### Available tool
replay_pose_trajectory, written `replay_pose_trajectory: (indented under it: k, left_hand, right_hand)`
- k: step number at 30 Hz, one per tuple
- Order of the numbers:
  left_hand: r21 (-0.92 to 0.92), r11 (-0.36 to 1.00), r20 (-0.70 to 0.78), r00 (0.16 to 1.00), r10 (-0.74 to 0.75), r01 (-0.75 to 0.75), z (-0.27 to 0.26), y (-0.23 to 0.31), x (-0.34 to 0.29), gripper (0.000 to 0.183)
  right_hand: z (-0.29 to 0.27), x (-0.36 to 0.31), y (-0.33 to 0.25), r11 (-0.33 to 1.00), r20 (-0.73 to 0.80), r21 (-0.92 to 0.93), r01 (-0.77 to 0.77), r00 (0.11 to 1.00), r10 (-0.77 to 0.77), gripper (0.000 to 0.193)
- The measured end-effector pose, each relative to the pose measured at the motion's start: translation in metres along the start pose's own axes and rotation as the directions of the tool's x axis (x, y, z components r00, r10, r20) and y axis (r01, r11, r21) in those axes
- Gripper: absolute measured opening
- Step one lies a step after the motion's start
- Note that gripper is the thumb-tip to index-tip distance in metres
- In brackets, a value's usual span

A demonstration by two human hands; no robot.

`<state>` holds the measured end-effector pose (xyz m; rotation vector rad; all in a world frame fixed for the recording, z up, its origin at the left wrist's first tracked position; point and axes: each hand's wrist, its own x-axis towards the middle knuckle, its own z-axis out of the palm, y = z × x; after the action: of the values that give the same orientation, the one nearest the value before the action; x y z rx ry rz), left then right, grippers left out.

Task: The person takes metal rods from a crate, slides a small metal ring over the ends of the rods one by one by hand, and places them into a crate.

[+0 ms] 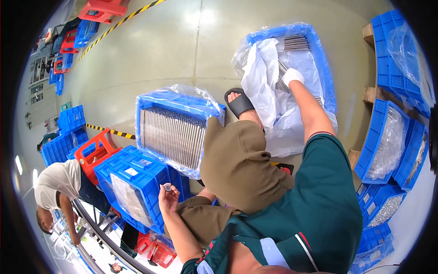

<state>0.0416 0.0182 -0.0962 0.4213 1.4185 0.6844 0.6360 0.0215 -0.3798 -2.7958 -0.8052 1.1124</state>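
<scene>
okay, i'd call it midway: rods [171, 134] pack the centre crate [182, 103], fewer show in the upper-right crate [322, 57]; gloved right hand [293, 76] there, grip i can't tell; left hand [169, 200], lower left, pinches a round grey piece [167, 187]

Left hand [169, 201]: bare, pinching small round grey piece [168, 187] | right hand [293, 76]: white-gloved, at metal rods [296, 43] in blue bin [325, 68] with white liner [262, 68]; grip unclear | second bin [182, 101]: plastic-lined, rods in close row | blue crates [381, 137]: far right | co-worker [61, 180]: far left, bent forward
</scene>
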Motion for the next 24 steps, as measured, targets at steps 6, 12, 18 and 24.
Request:
replay_pose_trajectory:
  k: [6,12,18,24]
  left_hand:
    - [-0.022,0.999,0.057,0.998,0.032,-0.030,0.007,-0.003,0.001,0.034]
    - [-0.019,0.998,0.145,0.987,0.065,-0.063,0.015,-0.003,0.001,0.034]
    - [-0.043,0.993,0.170,0.979,0.113,-0.107,0.013,-0.001,0.000,0.033]
    - [-0.052,0.990,0.214,0.967,0.140,-0.131,0.015,-0.003,-0.004,0.033]
  right_hand:
    - [0.014,-0.006,0.049,0.726,0.441,0.627,-0.282,0.897,-0.033,0.020]
    - [-0.024,-0.071,0.088,0.635,0.487,0.703,-0.319,0.867,-0.104,0.018]
    - [-0.072,-0.085,0.112,0.947,0.432,0.308,-0.088,0.900,-0.056,0.019]
    - [-0.083,-0.052,0.095,0.727,0.170,-0.670,0.149,0.984,-0.044,0.027]
